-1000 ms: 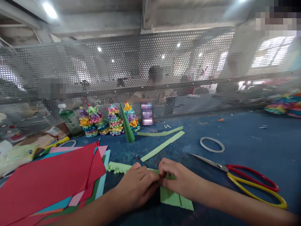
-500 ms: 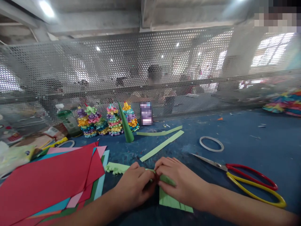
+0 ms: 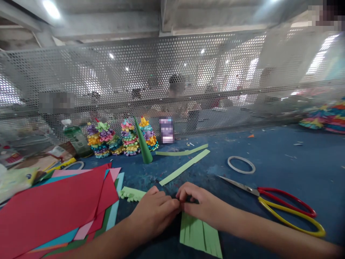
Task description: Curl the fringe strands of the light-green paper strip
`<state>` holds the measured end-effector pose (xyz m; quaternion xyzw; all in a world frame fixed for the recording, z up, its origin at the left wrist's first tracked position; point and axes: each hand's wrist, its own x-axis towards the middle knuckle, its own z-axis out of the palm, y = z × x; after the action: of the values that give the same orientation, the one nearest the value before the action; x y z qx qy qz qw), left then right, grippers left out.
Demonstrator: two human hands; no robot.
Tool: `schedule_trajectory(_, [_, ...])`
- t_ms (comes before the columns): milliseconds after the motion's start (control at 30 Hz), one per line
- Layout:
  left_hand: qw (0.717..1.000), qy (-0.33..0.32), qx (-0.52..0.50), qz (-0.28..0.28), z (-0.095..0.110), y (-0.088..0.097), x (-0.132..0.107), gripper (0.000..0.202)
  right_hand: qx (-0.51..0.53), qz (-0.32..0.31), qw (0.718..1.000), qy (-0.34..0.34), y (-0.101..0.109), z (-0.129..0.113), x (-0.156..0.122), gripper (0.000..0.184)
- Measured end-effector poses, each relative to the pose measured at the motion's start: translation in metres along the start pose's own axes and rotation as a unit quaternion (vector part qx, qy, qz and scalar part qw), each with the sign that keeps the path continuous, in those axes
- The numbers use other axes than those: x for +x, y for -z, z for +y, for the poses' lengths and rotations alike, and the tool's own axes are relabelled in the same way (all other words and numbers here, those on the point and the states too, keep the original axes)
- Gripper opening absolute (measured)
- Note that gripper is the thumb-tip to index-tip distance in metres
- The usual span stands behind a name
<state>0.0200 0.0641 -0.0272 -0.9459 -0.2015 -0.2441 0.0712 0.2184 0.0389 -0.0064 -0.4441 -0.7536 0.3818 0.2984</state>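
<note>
Left hand (image 3: 153,214) and right hand (image 3: 201,205) are closed narrowly on a fringed green paper strip (image 3: 201,235), apparently being rolled; further winding along its length seems called for.

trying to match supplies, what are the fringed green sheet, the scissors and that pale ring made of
The fringed green sheet looks like matte paper or thin card: flat colour, no shine, clean cut slits. The scissors seem to have shiny grey steel blades and glossy red and yellow plastic handles. The pale ring is thin and whitish, maybe plastic or tape; the look leaves it open.
</note>
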Motion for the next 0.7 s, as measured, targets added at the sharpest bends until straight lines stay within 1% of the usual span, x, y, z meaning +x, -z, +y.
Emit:
schedule_trajectory(100, [1.000, 0.013, -0.005, 0.002, 0.001, 0.000, 0.000, 0.009, -0.114, 0.044, 0.990, 0.069, 0.001, -0.006, -0.005, 0.011])
schedule_trajectory(167, [1.000, 0.009, -0.006, 0.005, 0.002, 0.000, 0.000, 0.009, -0.180, 0.041, 0.979, 0.083, 0.002, -0.012, -0.008, 0.013])
schedule_trajectory(233, [1.000, -0.002, 0.000, 0.009, 0.003, 0.001, 0.000, 0.008, -0.200, 0.034, 0.975, 0.086, 0.002, -0.015, -0.009, 0.014])
schedule_trajectory(300, [1.000, -0.007, 0.009, 0.012, 0.004, 0.001, 0.001, 0.007, -0.181, 0.032, 0.980, 0.072, 0.000, -0.015, -0.008, 0.015])
schedule_trajectory(400, [1.000, -0.006, 0.016, 0.012, 0.005, 0.003, 0.001, 0.006, -0.111, 0.031, 0.992, 0.043, -0.001, -0.010, -0.005, 0.017])
schedule_trajectory(467, [1.000, -0.009, 0.018, 0.011, 0.004, 0.003, 0.001, 0.006, -0.072, 0.030, 0.996, 0.040, -0.002, -0.006, -0.002, 0.016])
schedule_trajectory(533, [1.000, -0.013, 0.022, 0.012, 0.003, 0.004, 0.001, 0.008, -0.063, 0.031, 0.997, 0.045, -0.001, -0.003, -0.001, 0.014])
schedule_trajectory(700, [0.999, -0.011, 0.034, 0.010, 0.002, 0.003, 0.001, 0.012, -0.081, 0.031, 0.995, 0.043, -0.001, 0.003, 0.001, 0.010])
